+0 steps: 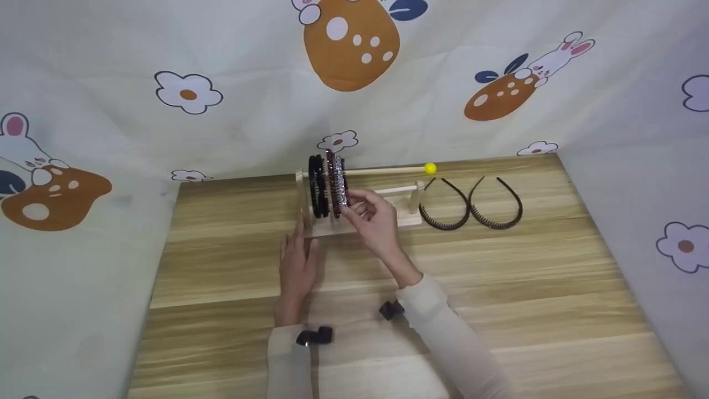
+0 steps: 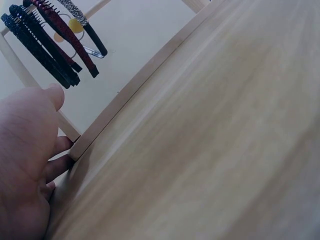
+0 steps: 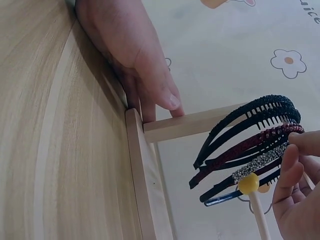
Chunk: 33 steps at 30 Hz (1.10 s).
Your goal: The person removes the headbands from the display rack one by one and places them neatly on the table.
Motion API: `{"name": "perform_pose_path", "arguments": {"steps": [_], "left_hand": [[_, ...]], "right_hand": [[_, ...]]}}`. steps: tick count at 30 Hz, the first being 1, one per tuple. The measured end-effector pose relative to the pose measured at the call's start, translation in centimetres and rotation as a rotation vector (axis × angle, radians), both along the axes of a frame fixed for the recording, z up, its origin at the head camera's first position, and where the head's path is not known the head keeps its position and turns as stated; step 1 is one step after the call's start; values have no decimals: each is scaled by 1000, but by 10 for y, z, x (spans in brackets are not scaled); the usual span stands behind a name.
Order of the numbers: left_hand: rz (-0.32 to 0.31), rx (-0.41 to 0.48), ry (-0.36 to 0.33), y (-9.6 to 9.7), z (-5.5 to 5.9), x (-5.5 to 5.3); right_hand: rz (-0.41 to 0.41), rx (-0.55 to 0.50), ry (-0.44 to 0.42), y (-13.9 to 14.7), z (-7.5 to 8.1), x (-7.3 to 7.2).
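Several headbands hang side by side at the left end of a wooden rack's upper rod (image 1: pixel 388 171). Black headbands (image 1: pixel 316 188) come first, followed by a dark red glittery headband (image 3: pixel 235 151) and a silver rhinestone headband (image 3: pixel 262 161). My right hand (image 1: pixel 378 224) pinches the silver headband between thumb and fingers at its near side. Down at the rack's left end, my left hand (image 1: pixel 298 266) extends its fingers along the upright, fingertips at the corner of the wooden base (image 2: pixel 120 102). A yellow ball (image 1: pixel 431 168) caps the rod's right end.
Two dark toothed headbands, a left one (image 1: pixel 446 226) and a right one (image 1: pixel 501 226), lie on the wooden table (image 1: pixel 526 299) right of the rack. A patterned cloth (image 1: pixel 249 127) rises behind the table and along its sides.
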<state>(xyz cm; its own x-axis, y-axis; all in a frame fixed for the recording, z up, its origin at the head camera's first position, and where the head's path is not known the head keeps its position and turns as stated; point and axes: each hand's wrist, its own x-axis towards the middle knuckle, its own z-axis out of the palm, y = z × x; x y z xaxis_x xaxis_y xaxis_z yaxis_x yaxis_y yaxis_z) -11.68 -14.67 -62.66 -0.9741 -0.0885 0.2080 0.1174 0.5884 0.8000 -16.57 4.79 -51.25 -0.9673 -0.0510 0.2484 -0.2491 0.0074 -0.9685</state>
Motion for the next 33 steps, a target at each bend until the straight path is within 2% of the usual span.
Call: {"name": "perform_pose_path", "arguments": {"steps": [6,19,25,33], "left_hand": [[0,-4,10,0,1,0],[12,-9,-46,0,0,1],[9,-3,-37,0,1,1],[27,13,-93,0,1,2]], "right_hand": [[-1,-8,-3,1,-1,-1],[-5,-18,38,5,-1,-1],[-33,-20,23,10,-2,-3],[-48,-34,16,14,-2,-3]]}}
